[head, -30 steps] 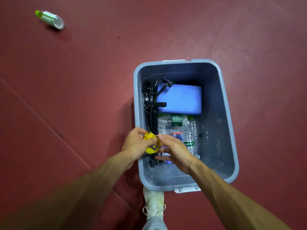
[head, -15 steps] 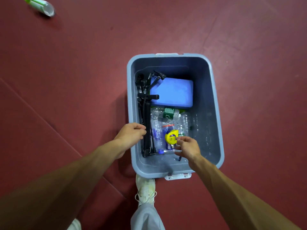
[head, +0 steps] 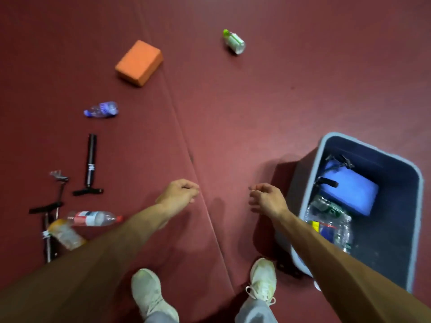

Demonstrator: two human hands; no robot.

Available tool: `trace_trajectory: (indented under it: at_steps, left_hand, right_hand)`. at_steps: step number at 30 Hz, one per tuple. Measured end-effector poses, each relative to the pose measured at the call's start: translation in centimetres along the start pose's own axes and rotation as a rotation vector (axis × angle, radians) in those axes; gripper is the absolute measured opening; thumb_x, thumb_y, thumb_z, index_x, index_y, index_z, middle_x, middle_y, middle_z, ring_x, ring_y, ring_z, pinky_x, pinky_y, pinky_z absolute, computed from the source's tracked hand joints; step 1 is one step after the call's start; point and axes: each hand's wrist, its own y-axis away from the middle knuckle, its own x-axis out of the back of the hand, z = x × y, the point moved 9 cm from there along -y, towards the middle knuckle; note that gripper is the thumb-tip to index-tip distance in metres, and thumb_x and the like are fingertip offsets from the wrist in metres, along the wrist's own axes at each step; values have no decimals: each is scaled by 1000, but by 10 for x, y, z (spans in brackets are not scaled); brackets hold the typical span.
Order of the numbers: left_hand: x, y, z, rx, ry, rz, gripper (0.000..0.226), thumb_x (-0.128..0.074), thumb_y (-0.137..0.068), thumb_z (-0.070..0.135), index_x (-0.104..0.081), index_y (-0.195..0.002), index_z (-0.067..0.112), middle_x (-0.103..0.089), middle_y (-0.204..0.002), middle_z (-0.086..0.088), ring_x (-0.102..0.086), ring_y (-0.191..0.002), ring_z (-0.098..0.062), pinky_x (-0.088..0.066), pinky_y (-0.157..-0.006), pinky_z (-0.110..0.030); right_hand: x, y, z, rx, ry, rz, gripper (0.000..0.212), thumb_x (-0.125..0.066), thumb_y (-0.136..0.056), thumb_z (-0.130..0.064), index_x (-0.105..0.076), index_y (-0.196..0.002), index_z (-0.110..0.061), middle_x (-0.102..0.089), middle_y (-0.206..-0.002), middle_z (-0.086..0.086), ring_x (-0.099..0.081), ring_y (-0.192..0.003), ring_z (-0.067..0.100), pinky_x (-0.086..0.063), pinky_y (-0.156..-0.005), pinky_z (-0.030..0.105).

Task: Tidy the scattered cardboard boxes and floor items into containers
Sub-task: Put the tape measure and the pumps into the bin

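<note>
Both empty: left hand (head: 179,194) and right hand (head: 265,201) hang loosely curled above the floor. The grey bin (head: 384,171) already holds a blue foam block (head: 349,192) and clear bottles (head: 333,227). Left to gather: orange foam block (head: 139,62), black hand pump (head: 91,159), red-capped bottle (head: 93,218), green-capped bottle (head: 234,41). Roughly halfway, I'd say.

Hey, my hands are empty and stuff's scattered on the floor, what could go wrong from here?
The red-capped bottle and pump lie loose on your left; stepping on either could roll your foot. The bin sits close by your right shoe; turning may kick it. The green-capped bottle lies far off and could be missed.
</note>
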Motion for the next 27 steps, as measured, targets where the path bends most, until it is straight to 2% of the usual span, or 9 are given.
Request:
trace_trajectory:
  at_steps: [7, 10, 12, 14, 17, 20, 22, 24, 27]
  left_hand:
    - [233, 63, -146, 120, 175, 241, 25, -58, -86, 1, -60, -73, 22, -63, -75, -4, -59, -67, -18, -44, -60, -16]
    - [300, 102, -217, 210, 283, 336, 24, -57, -82, 0, -63, -71, 20, -63, -79, -11, -58, -66, -21, -47, -66, -29]
    - [327, 124, -260, 266, 328, 414, 17, -59, -79, 8, -64, -73, 24, -66, -83, -9, -62, -73, -23, -48, -71, -29]
    - [340, 142, -296, 315, 385, 472, 19, -58, -83, 8, -64, -76, 24, -67, -83, -6, -63, -74, -20, -46, -66, -26]
    - [343, 157, -339, 362, 444, 521, 16, -55, -86, 8, -67, -90, 17, -69, -90, -7, -68, -84, -23, -46, -70, -24]
    - [338, 156, -381, 404, 493, 606, 18, -55, -86, 5, -68, -98, 11, -70, -94, -12, -68, -87, -26, -48, -69, -24]
    - [330, 140, -411, 419, 541, 675, 18, -58, -85, 6, -69, -98, 9, -71, -96, -15, -68, -90, -31, -52, -79, -34]
    - [312, 114, -441, 439, 593, 686, 17, -61, -84, 13, -68, -100, 13, -70, -93, -9, -68, -93, -29, -51, -79, -35]
    - [284, 76, -482, 464, 717, 702, 30, -68, -75, 29, -61, -103, 21, -66, -92, -2, -65, -91, -23, -46, -74, -31]
  right_hand:
    - [-245, 76, -76, 179, 377, -305, 16, -48, -93, -1, -59, -99, -10, -56, -78, 3, -54, -66, 17, -47, -55, 24]
    - [-324, 103, -80, 275, 636, -423, 15, -52, -92, -6, -62, -101, -13, -61, -80, 5, -60, -76, 23, -53, -64, 33]
    - [-361, 113, -72, 313, 761, -469, 16, -54, -90, -10, -63, -100, -17, -64, -81, 5, -63, -77, 26, -56, -73, 39]
    - [-390, 121, -59, 327, 860, -500, 15, -56, -88, -13, -63, -95, -24, -65, -78, -2, -67, -81, 27, -56, -80, 41]
    - [-424, 123, -29, 303, 927, -551, 18, -59, -86, -13, -59, -85, -31, -62, -74, -4, -65, -80, 25, -55, -84, 42]
    - [-456, 115, 8, 271, 958, -609, 16, -59, -87, -12, -58, -100, -22, -62, -75, -1, -58, -71, 20, -52, -81, 39]
    - [-476, 102, 31, 292, 999, -620, 24, -60, -87, -17, -56, -111, -21, -64, -84, 0, -56, -67, 17, -48, -75, 31]
    - [-495, 82, 54, 310, 1028, -612, 31, -61, -87, -19, -54, -117, -21, -64, -90, -1, -55, -66, 15, -44, -67, 25]
    - [-522, 51, 84, 347, 1046, -581, 39, -62, -87, -21, -51, -124, -19, -59, -102, 2, -55, -81, 18, -40, -66, 25]
